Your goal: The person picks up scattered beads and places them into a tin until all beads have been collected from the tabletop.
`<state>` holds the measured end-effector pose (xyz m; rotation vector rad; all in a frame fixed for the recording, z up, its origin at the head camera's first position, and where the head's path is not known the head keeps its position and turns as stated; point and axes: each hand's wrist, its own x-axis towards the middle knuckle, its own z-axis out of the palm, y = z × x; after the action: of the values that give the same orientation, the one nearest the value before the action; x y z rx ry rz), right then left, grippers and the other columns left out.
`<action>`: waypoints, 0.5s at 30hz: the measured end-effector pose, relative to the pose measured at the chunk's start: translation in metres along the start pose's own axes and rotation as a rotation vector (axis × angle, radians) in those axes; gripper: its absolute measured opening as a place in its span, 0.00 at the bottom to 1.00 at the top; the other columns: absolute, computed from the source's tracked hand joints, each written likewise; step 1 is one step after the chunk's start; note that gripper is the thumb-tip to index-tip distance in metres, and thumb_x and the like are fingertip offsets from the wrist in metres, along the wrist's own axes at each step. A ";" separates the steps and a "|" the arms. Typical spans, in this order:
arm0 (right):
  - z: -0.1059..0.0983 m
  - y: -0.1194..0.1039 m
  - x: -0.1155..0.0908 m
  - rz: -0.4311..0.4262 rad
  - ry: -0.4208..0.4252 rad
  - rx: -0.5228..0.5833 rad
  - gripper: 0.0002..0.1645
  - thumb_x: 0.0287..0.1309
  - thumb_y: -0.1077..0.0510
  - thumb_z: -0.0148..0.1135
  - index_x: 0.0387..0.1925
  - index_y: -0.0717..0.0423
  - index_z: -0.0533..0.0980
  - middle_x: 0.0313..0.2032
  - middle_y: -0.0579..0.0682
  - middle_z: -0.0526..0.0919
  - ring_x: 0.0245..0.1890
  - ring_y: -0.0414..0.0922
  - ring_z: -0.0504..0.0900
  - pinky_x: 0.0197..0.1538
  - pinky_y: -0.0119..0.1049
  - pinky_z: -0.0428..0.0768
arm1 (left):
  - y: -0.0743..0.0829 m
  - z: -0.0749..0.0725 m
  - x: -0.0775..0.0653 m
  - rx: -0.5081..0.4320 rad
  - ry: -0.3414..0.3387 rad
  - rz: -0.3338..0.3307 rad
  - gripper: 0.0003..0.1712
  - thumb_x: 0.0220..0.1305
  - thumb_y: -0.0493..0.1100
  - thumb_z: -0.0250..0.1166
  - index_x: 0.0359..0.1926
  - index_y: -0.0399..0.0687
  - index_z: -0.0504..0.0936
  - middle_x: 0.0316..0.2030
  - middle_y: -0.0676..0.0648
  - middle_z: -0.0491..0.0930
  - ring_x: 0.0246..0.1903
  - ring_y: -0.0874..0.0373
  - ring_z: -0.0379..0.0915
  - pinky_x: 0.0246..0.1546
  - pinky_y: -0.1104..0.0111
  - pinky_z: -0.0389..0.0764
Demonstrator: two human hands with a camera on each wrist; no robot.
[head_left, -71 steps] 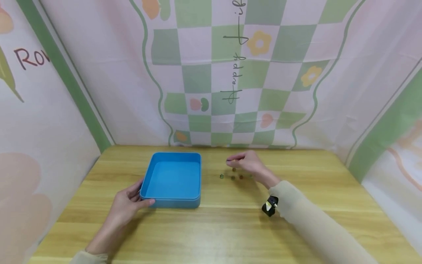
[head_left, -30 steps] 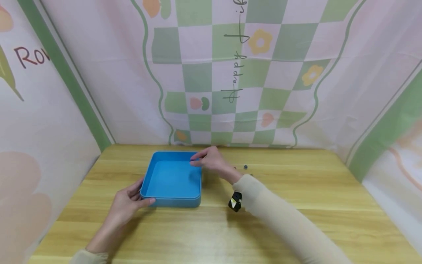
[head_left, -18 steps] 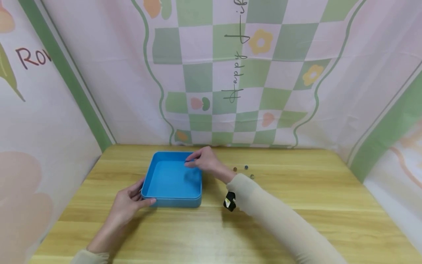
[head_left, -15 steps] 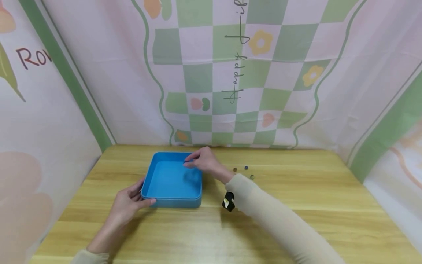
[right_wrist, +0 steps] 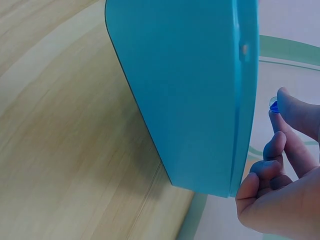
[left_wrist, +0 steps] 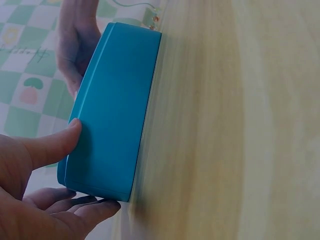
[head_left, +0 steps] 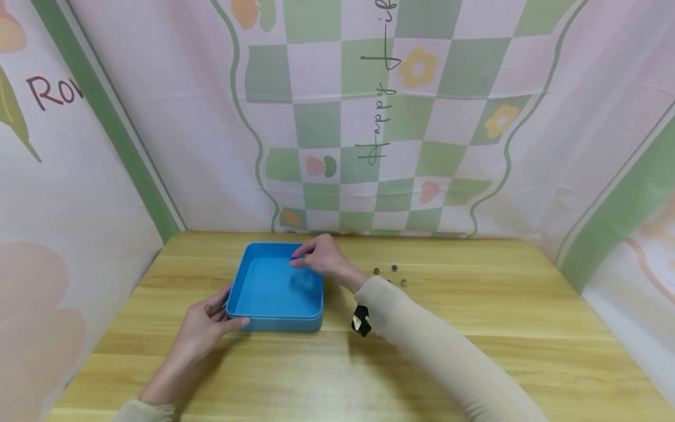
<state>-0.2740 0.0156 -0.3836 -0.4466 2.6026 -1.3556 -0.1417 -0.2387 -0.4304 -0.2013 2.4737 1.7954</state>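
A square blue plastic box (head_left: 274,325) without a lid stands on the table, its inside facing up. My left hand (head_left: 200,328) grips its near left corner, the thumb on the front wall and the fingers along the left side. Over the box's far right part is my right hand (head_left: 321,256), which pinches a clear marble with blue inside (right_wrist: 273,106) between thumb and index finger. In the right wrist view this marble shows above the rim, and the other fingers are curled in.
Right of the box, several small marbles lie on the wooden table (head_left: 337,375): a brown marble (head_left: 376,271), a blue marble (head_left: 394,268) and a pale greenish marble (head_left: 403,283). The right sleeve partly hides another. A patterned curtain (head_left: 369,176) hangs behind the table.
My right hand has moved left from beside the marbles to over the box, carrying the pinched marble, and slowed there. The left hand and the box have stayed in place.
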 end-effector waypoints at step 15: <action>-0.001 -0.001 0.002 0.016 0.007 0.024 0.07 0.62 0.58 0.78 0.40 0.56 0.91 0.45 0.51 0.89 0.36 0.46 0.77 0.36 0.32 0.75 | -0.002 0.000 0.003 0.040 -0.005 0.026 0.51 0.63 0.37 0.78 0.79 0.32 0.59 0.76 0.29 0.60 0.71 0.33 0.64 0.63 0.55 0.77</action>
<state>-0.2758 0.0155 -0.3824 -0.4179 2.5869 -1.3835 -0.1439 -0.2393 -0.4331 -0.1626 2.5180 1.7525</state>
